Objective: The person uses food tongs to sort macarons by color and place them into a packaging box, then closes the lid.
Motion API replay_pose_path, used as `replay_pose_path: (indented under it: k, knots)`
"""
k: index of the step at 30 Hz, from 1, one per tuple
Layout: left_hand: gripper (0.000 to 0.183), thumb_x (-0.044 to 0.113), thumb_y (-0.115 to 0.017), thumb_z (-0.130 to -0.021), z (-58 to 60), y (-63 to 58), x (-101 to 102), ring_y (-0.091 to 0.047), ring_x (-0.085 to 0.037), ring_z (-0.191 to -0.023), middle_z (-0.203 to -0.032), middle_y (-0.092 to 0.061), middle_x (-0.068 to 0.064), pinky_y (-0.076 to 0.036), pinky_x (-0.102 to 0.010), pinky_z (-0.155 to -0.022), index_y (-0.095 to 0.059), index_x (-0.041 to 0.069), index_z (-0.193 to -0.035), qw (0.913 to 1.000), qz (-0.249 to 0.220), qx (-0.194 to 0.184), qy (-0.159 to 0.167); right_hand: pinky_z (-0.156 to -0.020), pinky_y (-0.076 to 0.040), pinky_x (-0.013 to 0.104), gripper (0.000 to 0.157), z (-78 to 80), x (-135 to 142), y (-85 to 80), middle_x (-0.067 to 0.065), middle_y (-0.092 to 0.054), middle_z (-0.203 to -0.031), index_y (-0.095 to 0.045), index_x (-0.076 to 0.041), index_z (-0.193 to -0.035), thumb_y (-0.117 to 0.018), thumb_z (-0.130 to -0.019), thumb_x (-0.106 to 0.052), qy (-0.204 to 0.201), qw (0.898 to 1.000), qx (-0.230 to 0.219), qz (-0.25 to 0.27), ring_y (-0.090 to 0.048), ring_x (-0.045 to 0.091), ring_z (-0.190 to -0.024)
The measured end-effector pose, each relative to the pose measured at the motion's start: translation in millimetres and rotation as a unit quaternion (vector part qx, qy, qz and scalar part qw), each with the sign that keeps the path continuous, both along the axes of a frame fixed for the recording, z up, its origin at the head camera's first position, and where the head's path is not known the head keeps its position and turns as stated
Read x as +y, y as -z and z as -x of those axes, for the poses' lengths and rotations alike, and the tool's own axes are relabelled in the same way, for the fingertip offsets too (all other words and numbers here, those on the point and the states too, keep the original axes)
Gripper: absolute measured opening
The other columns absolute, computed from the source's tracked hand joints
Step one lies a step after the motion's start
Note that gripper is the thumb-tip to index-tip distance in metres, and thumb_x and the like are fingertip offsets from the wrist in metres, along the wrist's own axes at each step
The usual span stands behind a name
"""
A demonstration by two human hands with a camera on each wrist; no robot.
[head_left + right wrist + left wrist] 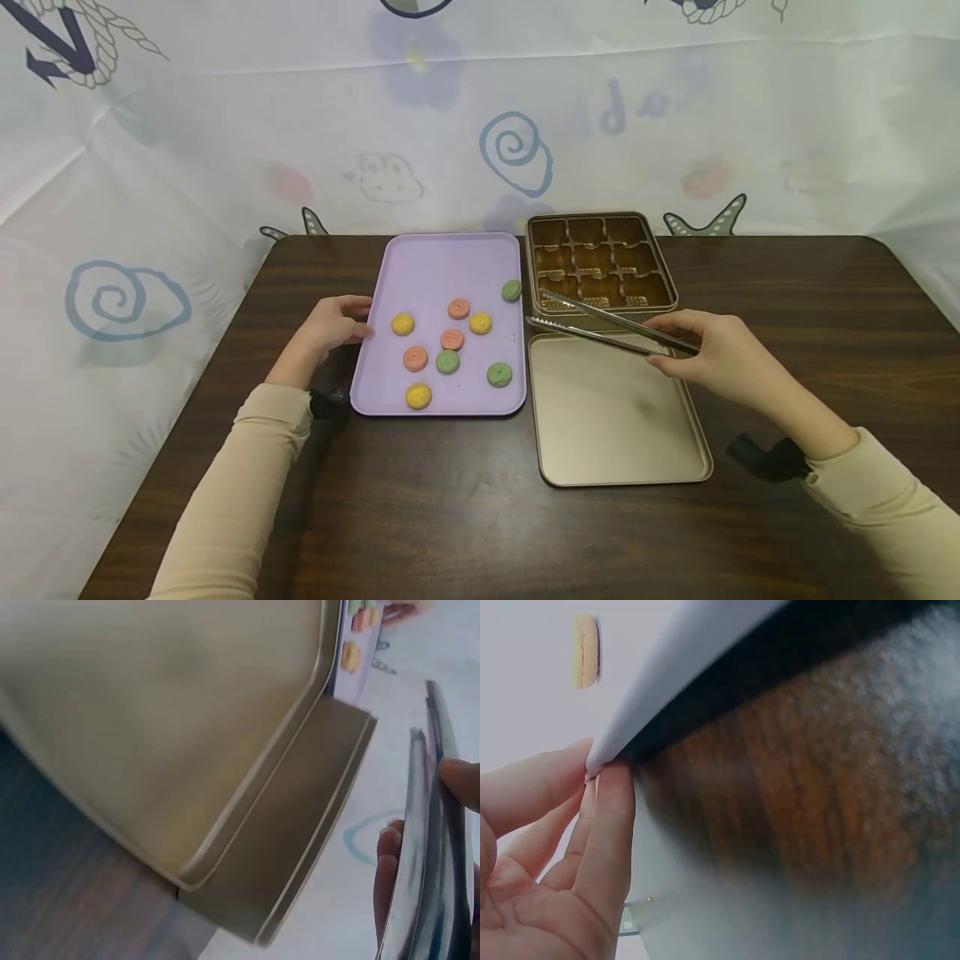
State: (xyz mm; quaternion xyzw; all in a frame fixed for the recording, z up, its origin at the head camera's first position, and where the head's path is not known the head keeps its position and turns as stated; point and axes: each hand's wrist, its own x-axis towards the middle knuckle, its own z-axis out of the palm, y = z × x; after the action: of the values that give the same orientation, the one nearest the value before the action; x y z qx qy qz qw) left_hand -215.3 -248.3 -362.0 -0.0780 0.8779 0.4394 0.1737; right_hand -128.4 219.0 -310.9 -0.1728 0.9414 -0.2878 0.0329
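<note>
My left hand (330, 325) pinches the left rim of a lilac tray (442, 258) between thumb and fingers; the left wrist view shows the tray edge (652, 682) between them. On that tray lie several macarons: pink (452, 339), yellow (418, 396) and green (447, 362). One green macaron (512, 290) sits right at the tray's right rim. In my right hand (716, 354) I hold metal tongs (600, 332), their tips parted with nothing between them. Those tips point left, over the gap between a gold box with a divided insert (590, 258) and its flat gold lid (622, 417).
The gold box stands at the back of the dark wooden table (450, 517), with the lid in front of it. Both are close to the lilac tray's right side. A printed white cloth (420, 108) hangs behind the table.
</note>
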Motion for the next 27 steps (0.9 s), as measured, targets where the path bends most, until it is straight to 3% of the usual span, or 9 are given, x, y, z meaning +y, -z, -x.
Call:
replay_pose_path:
  k: [8,15,27]
  knots:
    - [0.059,-0.001,-0.060,-0.088,-2.2,-1.4,-0.8,-0.056,-0.036,-0.118,-0.144,-0.041,-0.029,-0.050,-0.043,-0.101,-0.038,-0.005,-0.142,1.0000,0.000,0.005,-0.004,-0.076,-0.057,0.037,0.034,-3.4,-17.7,6.2,0.012,-0.072,-0.109,-0.068,-0.005,-0.114,-0.073,-0.082,-0.015,-0.058,0.998,0.000,-0.030,-0.067,0.026,-0.098]
    - [0.057,-0.002,-0.055,-0.089,-3.2,-1.4,-0.4,-0.052,-0.038,-0.122,-0.146,-0.040,-0.027,-0.047,-0.044,-0.105,-0.037,-0.004,-0.143,1.0000,0.001,0.000,-0.006,-0.072,-0.057,0.033,0.029,-4.0,-31.2,14.6,0.009,-0.073,-0.103,-0.070,-0.005,-0.108,-0.074,-0.080,-0.012,-0.112,0.993,0.021,-0.039,-0.068,0.023,-0.093]
    - [0.058,-0.003,-0.055,-0.091,-2.0,0.1,0.3,-0.051,-0.039,-0.124,-0.147,-0.039,-0.027,-0.047,-0.043,-0.105,-0.034,-0.003,-0.145,1.0000,-0.005,-0.004,-0.006,-0.078,-0.056,0.040,0.027,-2.9,-44.1,18.8,0.007,-0.073,-0.102,-0.071,-0.004,-0.104,-0.074,-0.078,-0.010,-0.123,0.989,0.037,-0.070,-0.066,0.025,-0.096]
